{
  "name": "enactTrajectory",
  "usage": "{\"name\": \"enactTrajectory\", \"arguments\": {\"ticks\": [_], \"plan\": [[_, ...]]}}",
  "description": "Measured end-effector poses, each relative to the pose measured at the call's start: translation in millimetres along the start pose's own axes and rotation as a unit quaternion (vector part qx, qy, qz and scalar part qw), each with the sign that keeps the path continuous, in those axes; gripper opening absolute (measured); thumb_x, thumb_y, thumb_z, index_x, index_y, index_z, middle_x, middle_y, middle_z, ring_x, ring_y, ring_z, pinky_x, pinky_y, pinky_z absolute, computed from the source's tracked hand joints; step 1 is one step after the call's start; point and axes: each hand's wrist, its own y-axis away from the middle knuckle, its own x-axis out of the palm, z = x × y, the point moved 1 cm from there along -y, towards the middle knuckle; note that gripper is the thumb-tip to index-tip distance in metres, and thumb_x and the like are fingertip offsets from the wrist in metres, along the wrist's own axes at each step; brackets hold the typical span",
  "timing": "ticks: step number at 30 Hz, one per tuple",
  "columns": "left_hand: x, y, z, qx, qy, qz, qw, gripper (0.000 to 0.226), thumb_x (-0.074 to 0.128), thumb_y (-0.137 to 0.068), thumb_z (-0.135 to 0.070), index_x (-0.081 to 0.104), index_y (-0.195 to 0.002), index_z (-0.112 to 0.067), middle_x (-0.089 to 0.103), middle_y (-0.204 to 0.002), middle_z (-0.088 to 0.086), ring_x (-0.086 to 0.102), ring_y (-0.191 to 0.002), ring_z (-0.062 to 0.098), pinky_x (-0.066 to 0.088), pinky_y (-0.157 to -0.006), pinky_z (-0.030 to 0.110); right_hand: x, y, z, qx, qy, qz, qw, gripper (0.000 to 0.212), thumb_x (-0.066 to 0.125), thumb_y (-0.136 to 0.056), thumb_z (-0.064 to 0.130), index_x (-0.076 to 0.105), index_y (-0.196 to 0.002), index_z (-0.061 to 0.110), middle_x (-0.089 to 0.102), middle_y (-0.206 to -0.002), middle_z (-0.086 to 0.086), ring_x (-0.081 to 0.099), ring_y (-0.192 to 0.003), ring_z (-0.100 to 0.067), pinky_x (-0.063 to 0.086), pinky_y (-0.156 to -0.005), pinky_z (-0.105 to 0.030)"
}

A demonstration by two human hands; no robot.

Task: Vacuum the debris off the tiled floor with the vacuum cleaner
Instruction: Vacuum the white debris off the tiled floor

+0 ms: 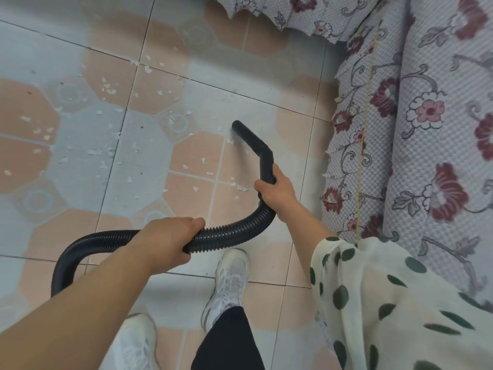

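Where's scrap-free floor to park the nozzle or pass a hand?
Free: the tiles between the nozzle and the floral sofa cover, and the patch between the forward shoe and the spotted garment. Crowded: white scraps litter the tiled floor left of the nozzle, out to the frame edge.

I see a tiled floor (pixel 266 102) of pale blue-grey with peach octagons and whitish grout; white debris (pixel 108 90) flecks dot its left and centre. The hose (pixel 229 233) and nozzle (pixel 256 145) are black. At right, the sofa cover (pixel 426 76) is a lilac-grey check with maroon and pink flowers on grey vines. Lower right, a cream sleeve (pixel 373 289) carries dark green dots. Bottom: white shoes (pixel 231 273), black trouser leg (pixel 226 340).
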Motion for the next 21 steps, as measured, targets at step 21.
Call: {"name": "enactTrajectory", "arguments": {"ticks": [21], "plan": [[34,45,23,0.055,-0.050,-0.008,0.997,0.021,0.054,-0.081,-0.020,0.037,-0.093,-0.025,0.049,-0.086,-0.007,0.050,-0.076,0.017,0.032,-0.054,0.027,36,58,-50,0.027,-0.032,-0.062,0.997,0.042,0.060,-0.085,0.018,0.047,-0.125,0.019,0.055,-0.104,-0.008,0.058,-0.084,-0.025,0.058,-0.078,-0.041]]}}
